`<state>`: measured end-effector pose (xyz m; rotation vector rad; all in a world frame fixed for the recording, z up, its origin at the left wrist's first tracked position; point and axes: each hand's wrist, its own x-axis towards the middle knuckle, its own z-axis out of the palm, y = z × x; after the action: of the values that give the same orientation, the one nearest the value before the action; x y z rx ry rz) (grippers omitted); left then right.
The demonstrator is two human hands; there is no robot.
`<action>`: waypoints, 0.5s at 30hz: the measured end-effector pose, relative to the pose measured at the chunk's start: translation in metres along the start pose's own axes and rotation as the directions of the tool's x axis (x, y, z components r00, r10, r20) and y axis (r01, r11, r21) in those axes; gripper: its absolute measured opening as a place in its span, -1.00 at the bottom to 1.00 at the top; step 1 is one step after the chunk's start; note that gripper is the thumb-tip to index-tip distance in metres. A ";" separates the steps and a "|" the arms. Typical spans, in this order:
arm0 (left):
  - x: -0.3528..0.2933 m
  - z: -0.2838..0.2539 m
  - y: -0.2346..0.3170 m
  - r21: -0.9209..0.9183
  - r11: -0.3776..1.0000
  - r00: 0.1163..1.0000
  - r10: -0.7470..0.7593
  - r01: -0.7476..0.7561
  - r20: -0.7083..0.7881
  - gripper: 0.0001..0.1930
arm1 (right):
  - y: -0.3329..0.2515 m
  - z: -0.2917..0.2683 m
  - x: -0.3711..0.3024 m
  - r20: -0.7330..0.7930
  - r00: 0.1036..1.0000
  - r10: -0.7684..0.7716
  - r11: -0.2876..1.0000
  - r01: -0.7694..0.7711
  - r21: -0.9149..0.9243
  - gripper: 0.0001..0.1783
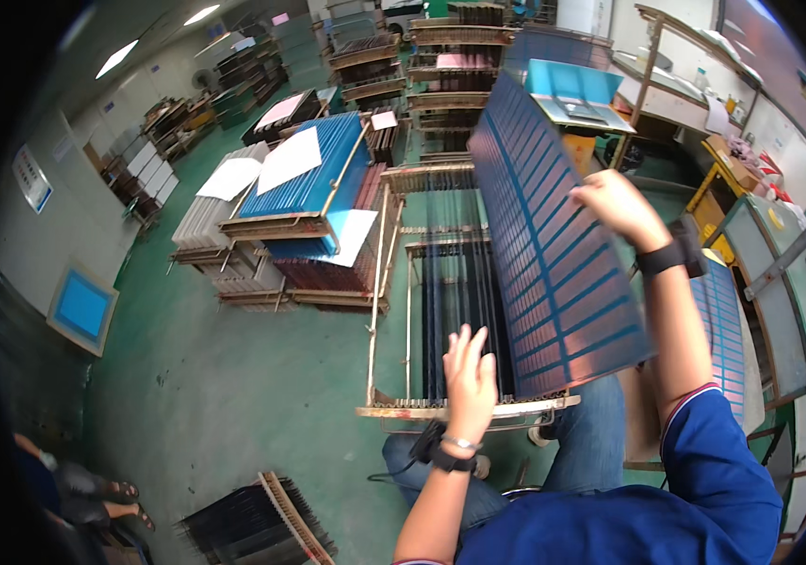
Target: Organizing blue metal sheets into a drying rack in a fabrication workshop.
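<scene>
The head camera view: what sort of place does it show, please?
Probably a factory workshop: the right hand holds a large copper-coloured rectangular panel with blue grid lines over a slotted, rust-stained metal rack, and bright-blue thin panels sit in another rusty metal frame farther off.

From the wearer's head, the wide fisheye view looks down and forward over the blue short-sleeved shirt (pixel 619 527), near the bare left hand (pixel 471 381) and bare right hand (pixel 621 209), reaching across the smooth green floor (pixel 224 386).
</scene>
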<state>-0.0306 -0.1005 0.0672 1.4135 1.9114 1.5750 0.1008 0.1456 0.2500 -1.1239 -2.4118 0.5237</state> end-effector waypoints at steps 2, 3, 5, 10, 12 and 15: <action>-0.011 -0.021 -0.003 -0.226 0.974 0.997 -0.029 0.012 -0.075 -0.65 | 0.015 -0.050 -0.019 -0.017 0.999 0.030 0.891 -0.019 0.453 -0.76; -0.017 -0.025 0.007 -0.338 0.935 0.984 -0.145 0.103 -0.101 -0.66 | 0.019 -0.070 -0.035 0.024 0.996 0.083 0.749 -0.078 0.658 -0.76; -0.027 -0.031 0.014 -0.709 0.690 0.942 -0.316 0.146 -0.114 -0.62 | 0.029 -0.062 -0.060 -0.090 0.995 0.031 0.604 0.053 0.796 -0.78; -0.064 -0.013 0.049 -0.994 -0.032 0.993 -0.040 0.105 0.107 -0.43 | 0.008 0.026 -0.128 -0.127 0.972 0.195 0.086 0.112 0.990 -0.63; -0.068 -0.014 0.066 -0.984 0.110 0.975 -0.190 0.141 0.118 -0.52 | -0.001 0.050 -0.148 -0.058 0.996 0.072 -0.098 0.065 0.993 -0.64; -0.073 -0.036 0.058 -0.977 0.143 0.922 -0.374 0.161 0.098 -0.61 | 0.026 0.057 -0.153 -0.046 0.999 -0.007 -0.212 0.044 0.976 -0.61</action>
<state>0.0071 -0.1853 0.1054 0.2786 0.6243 2.0786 0.1762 0.0321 0.1554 -0.1784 -0.9935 1.9312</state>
